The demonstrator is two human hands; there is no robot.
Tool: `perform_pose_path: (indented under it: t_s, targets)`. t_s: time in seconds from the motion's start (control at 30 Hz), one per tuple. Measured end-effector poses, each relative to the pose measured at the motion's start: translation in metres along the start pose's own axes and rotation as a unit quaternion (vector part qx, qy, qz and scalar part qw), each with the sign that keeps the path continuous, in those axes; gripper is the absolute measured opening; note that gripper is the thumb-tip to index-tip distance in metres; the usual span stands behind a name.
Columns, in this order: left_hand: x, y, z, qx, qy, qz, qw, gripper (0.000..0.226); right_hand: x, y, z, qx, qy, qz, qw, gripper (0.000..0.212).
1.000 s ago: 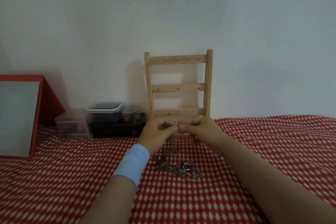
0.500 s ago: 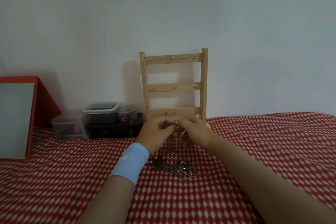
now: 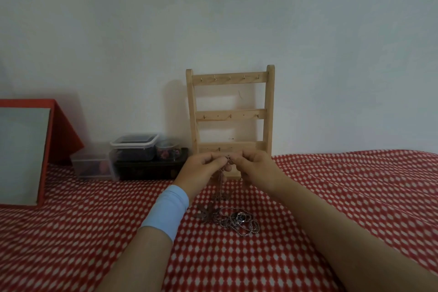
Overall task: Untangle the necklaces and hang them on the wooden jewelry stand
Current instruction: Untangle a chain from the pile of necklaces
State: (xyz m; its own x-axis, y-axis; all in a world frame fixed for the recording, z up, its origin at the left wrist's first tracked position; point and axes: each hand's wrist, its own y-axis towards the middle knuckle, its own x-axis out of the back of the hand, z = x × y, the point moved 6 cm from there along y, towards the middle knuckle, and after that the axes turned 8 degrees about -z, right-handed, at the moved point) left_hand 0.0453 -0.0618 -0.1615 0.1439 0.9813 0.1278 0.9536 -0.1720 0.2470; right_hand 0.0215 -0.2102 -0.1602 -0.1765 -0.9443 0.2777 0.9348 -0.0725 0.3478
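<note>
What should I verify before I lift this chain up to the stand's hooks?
1. Grip: left hand and right hand both pinch the chain between their fingertips: ok.
2. Chain free of the pile of necklaces: cannot tell. Its lower end hangs down to the cloth just behind the pile.
3. Top-rail hooks bare, nothing hanging from them: ok.
4. Wooden jewelry stand stands upright behind the hands: ok.
5. Clasp open or closed: cannot tell, too small to see.
</note>
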Motion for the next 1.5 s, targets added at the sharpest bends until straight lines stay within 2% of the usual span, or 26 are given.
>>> perform_pose_path:
  t_s: [0.1,0.2,0.33,0.37,0.43,0.53,0.63,0.73,0.83,0.93,1.13,1.23,1.33,1.5]
  targets:
    - [-0.004,-0.002,0.002,0.033,-0.025,0.031,0.999,0.019,0.001,0.0,0.003,0.006,0.002,-0.018,1.0,0.024]
    - [-0.002,-0.002,0.003,-0.003,0.042,0.017,0.999,0.012,0.002,0.001,0.005,0.014,0.018,-0.028,0.999,0.025]
    - [-0.008,-0.003,0.01,0.061,-0.037,0.078,0.994,0.019,0.004,0.003,0.005,0.02,0.051,-0.044,0.998,0.027]
    - [-0.009,-0.003,0.012,0.067,-0.027,0.095,0.993,0.026,0.005,0.004,0.005,0.015,0.057,-0.05,0.997,0.027]
    - [-0.011,-0.002,0.013,0.034,0.068,0.104,0.992,0.039,0.006,0.004,0.005,0.009,0.064,-0.056,0.996,0.025]
    - [-0.014,-0.002,0.011,0.001,0.143,0.077,0.987,0.024,0.006,0.004,0.006,0.005,0.083,-0.058,0.995,0.022]
    - [-0.012,-0.002,0.011,0.012,0.112,0.06,0.992,0.01,0.008,0.006,0.003,-0.017,0.126,-0.042,0.991,0.021]
    - [-0.007,-0.002,0.01,0.016,0.084,0.065,0.994,0.016,0.009,0.008,-0.001,-0.043,0.173,-0.011,0.984,0.015]
    - [-0.003,-0.002,0.008,0.025,0.062,0.081,0.994,0.023,0.014,0.009,-0.003,0.011,0.022,-0.038,0.999,0.016]
    - [-0.006,-0.003,0.008,0.016,0.073,0.09,0.993,0.023,0.012,0.009,-0.004,0.062,-0.108,-0.061,0.99,0.021]
    - [-0.004,0.002,0.011,-0.002,0.134,0.011,0.991,0.031,0.017,0.003,0.004,0.096,-0.133,-0.123,0.979,0.016]
    - [-0.003,0.003,0.005,-0.047,0.2,-0.018,0.979,0.035,0.012,0.0,0.006,0.073,-0.104,-0.08,0.989,0.015]
    - [-0.003,0.004,0.006,-0.04,0.207,-0.024,0.977,0.035,0.01,0.005,0.001,0.055,-0.107,-0.065,0.991,0.012]
    - [-0.003,0.004,0.009,-0.079,0.285,-0.011,0.955,0.037,0.006,0.007,-0.003,0.052,-0.179,-0.043,0.982,0.007]
